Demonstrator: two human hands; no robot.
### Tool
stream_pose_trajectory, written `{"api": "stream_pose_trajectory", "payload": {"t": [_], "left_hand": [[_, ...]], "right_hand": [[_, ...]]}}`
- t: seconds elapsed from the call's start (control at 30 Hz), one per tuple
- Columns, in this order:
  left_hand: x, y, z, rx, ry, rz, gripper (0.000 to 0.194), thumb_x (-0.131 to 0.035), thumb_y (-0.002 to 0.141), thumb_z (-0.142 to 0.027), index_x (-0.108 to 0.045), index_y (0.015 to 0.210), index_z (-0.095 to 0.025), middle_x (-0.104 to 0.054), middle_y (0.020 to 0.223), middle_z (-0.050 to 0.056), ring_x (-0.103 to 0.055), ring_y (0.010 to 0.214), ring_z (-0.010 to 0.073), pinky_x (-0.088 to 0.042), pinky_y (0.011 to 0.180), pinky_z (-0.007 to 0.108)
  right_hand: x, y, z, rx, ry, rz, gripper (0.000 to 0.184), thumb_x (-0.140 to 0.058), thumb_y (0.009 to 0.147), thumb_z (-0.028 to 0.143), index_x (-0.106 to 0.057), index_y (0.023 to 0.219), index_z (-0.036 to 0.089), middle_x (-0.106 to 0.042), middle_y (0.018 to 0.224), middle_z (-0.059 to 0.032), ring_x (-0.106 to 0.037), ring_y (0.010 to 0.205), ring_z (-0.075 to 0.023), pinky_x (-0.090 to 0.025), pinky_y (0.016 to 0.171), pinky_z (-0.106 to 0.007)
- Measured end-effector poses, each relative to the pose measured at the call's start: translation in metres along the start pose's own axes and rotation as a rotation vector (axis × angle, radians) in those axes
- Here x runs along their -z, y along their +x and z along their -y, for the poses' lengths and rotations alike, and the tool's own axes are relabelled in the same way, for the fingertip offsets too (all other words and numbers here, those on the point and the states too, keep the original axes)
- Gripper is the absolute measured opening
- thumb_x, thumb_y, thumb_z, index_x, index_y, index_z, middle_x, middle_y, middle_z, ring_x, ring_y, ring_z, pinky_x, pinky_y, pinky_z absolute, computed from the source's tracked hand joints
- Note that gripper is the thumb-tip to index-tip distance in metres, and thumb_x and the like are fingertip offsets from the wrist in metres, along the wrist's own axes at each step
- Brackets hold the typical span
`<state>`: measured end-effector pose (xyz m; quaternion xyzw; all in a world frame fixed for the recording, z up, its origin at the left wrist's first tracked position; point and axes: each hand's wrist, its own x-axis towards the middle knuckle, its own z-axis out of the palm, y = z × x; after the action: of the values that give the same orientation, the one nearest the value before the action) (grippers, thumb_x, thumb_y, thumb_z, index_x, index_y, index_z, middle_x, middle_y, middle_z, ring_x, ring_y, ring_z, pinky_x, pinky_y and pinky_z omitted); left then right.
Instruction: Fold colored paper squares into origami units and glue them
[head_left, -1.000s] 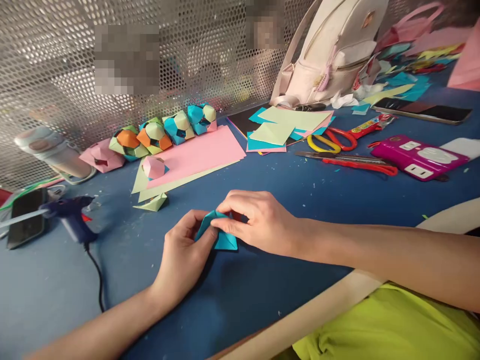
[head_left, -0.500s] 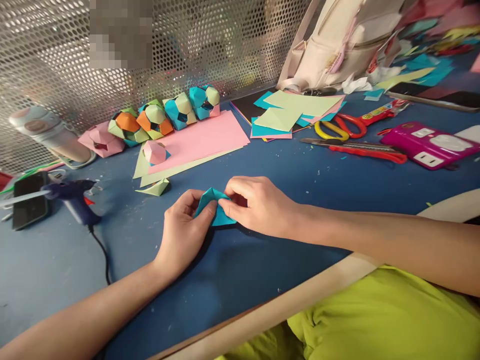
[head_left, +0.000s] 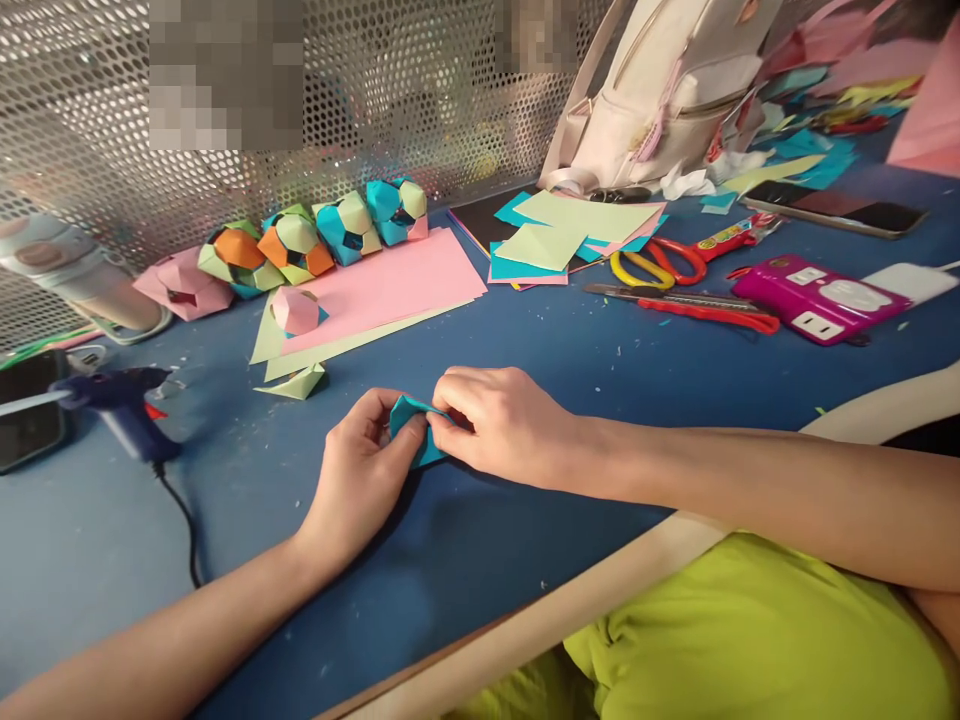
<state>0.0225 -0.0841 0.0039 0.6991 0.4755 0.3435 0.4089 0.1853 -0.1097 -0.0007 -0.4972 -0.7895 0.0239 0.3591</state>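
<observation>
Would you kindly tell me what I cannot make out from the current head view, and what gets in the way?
All in the head view:
Blue paper: much of its folded shape, covered by the left hand and right hand.
Phone at far left: its left side, cut off by the picture's edge.
Cord: where it ends, hidden past the left forearm.
Backpack: its top, cut off by the upper edge.

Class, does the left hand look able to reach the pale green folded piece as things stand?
Probably yes: nothing visible blocks the way from the left hand to the pale green folded piece, though that hand grips blue paper.
</observation>
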Motion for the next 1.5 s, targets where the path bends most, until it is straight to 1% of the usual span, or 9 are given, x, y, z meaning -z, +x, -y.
{"api": "stream_pose_trajectory", "payload": {"t": [0.2, 0.33, 0.5, 0.63, 0.73, 0.87, 1.07, 1.3, 1.5], "left_hand": [[0.000, 0.000, 0.002, -0.051, -0.049, -0.072, 0.013, -0.063, 0.078, -0.030, -0.058, 0.077, -0.018, -0.056, 0.069, -0.003, -0.046, 0.062, 0.0104, -0.037, 0.058, 0.021], [-0.001, 0.001, 0.003, -0.034, -0.091, -0.064, 0.013, -0.063, 0.079, -0.030, -0.058, 0.079, -0.018, -0.056, 0.070, -0.003, -0.047, 0.063, 0.0106, -0.038, 0.058, 0.021], [-0.001, 0.000, 0.003, -0.025, -0.116, 0.010, 0.018, -0.061, 0.082, -0.032, -0.065, 0.093, -0.019, -0.063, 0.084, 0.000, -0.053, 0.073, 0.0127, -0.042, 0.066, 0.023], [0.001, 0.000, 0.002, 0.033, -0.161, 0.078, 0.028, -0.059, 0.083, -0.035, -0.066, 0.105, -0.019, -0.062, 0.075, -0.001, -0.051, 0.063, 0.0117, -0.040, 0.057, 0.022], [0.003, 0.000, 0.001, -0.003, -0.130, 0.043, 0.034, -0.056, 0.085, -0.039, -0.067, 0.110, -0.018, -0.062, 0.068, 0.000, -0.052, 0.060, 0.0127, -0.041, 0.055, 0.023], [0.006, 0.001, 0.000, -0.090, -0.008, 0.023, 0.033, -0.055, 0.087, -0.042, -0.071, 0.105, -0.020, -0.065, 0.069, 0.002, -0.060, 0.074, 0.0178, -0.047, 0.064, 0.026], [0.005, 0.001, -0.004, -0.151, 0.082, 0.039, 0.031, -0.059, 0.085, -0.041, -0.072, 0.104, -0.021, -0.073, 0.093, 0.004, -0.063, 0.079, 0.0170, -0.049, 0.068, 0.025], [0.005, 0.001, -0.007, -0.165, 0.114, 0.059, 0.025, -0.059, 0.085, -0.035, -0.075, 0.093, -0.018, -0.074, 0.086, 0.003, -0.064, 0.078, 0.0172, -0.049, 0.068, 0.024], [0.003, 0.004, 0.000, -0.050, -0.056, 0.004, 0.027, -0.066, 0.079, -0.041, -0.074, 0.090, -0.017, -0.071, 0.078, 0.003, -0.059, 0.069, 0.0145, -0.046, 0.062, 0.024]], "right_hand": [[0.005, 0.000, 0.001, -0.060, 0.135, 0.012, 0.011, -0.050, 0.086, 0.027, -0.051, 0.082, 0.017, -0.054, 0.076, -0.0024, -0.045, 0.064, -0.0123, -0.032, 0.059, -0.025], [0.004, 0.000, 0.000, -0.077, 0.139, 0.023, 0.012, -0.047, 0.083, 0.018, -0.044, 0.071, 0.018, -0.048, 0.067, 0.0002, -0.040, 0.060, -0.0112, -0.030, 0.058, -0.025], [0.003, 0.002, -0.003, -0.071, 0.126, 0.029, 0.017, -0.047, 0.080, 0.014, -0.038, 0.066, 0.019, -0.043, 0.064, 0.0017, -0.035, 0.058, -0.0100, -0.026, 0.056, -0.025], [0.006, 0.004, -0.006, -0.070, 0.109, 0.048, 0.024, -0.047, 0.079, 0.013, -0.032, 0.063, 0.020, -0.036, 0.060, 0.0036, -0.026, 0.055, -0.0092, -0.022, 0.055, -0.026], [0.010, 0.004, -0.008, -0.067, 0.104, 0.084, 0.025, -0.047, 0.078, 0.010, -0.030, 0.062, 0.020, -0.033, 0.059, 0.0043, -0.023, 0.054, -0.0089, -0.019, 0.054, -0.026], [0.014, 0.005, -0.009, -0.059, 0.091, 0.123, 0.026, -0.046, 0.079, 0.009, -0.029, 0.062, 0.020, -0.032, 0.060, 0.0044, -0.021, 0.054, -0.0089, -0.019, 0.054, -0.026], [0.018, 0.005, -0.009, -0.032, 0.063, 0.197, 0.021, -0.046, 0.081, 0.009, -0.038, 0.064, 0.019, -0.042, 0.063, 0.0020, -0.030, 0.058, -0.0100, -0.023, 0.056, -0.026], [0.017, 0.003, -0.011, 0.030, 0.064, 0.209, 0.022, -0.045, 0.082, 0.009, -0.042, 0.063, 0.018, -0.046, 0.064, 0.0009, -0.034, 0.059, -0.0105, -0.025, 0.058, -0.027], [0.019, 0.005, -0.013, -0.037, 0.207, 0.148, 0.012, -0.051, 0.085, 0.021, -0.052, 0.074, 0.016, -0.053, 0.070, -0.0004, -0.043, 0.062, -0.0105, -0.030, 0.059, -0.024]]}}
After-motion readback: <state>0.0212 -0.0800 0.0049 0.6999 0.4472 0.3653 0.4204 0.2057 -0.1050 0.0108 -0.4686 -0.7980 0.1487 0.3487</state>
